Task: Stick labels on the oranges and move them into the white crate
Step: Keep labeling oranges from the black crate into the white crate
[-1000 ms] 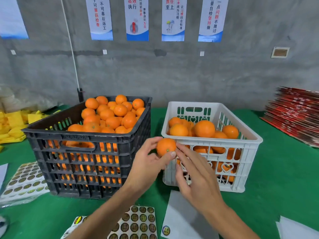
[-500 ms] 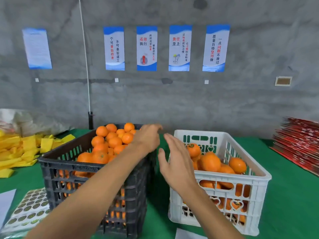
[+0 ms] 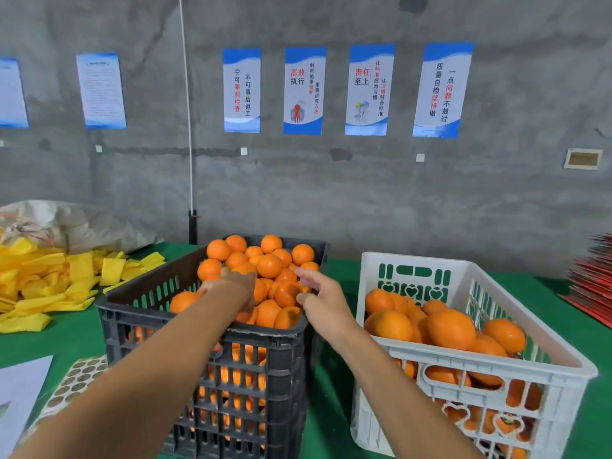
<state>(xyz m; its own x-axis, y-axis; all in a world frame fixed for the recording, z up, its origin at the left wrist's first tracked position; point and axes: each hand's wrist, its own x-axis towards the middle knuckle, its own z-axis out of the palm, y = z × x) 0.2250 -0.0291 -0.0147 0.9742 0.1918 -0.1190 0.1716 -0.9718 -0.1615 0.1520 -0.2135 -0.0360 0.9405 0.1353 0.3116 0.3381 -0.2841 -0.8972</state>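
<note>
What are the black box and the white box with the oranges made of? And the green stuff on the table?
Black crate: looks like hard matte plastic, moulded into a grid of slots. White crate: probably plastic too, slightly glossy, with heart-shaped cut-outs. Green table cover: seems a soft, dull cloth, maybe felt; hard to be sure.

Two bare forearms reach forward from the bottom of the view, both stretched out and angled slightly toward each other. The left arm enters from the lower left corner and runs diagonally up to the left hand (image 3: 236,286), which is turned palm down with its back toward the camera; its fingers point away and downward and are mostly out of sight. The right arm enters from the lower right of centre and ends in the right hand (image 3: 319,294), a little to the right of the left one, with the thumb raised and the fingers loosely curved, spread forward and holding nothing visible. The two hands are close together but not touching.
</note>
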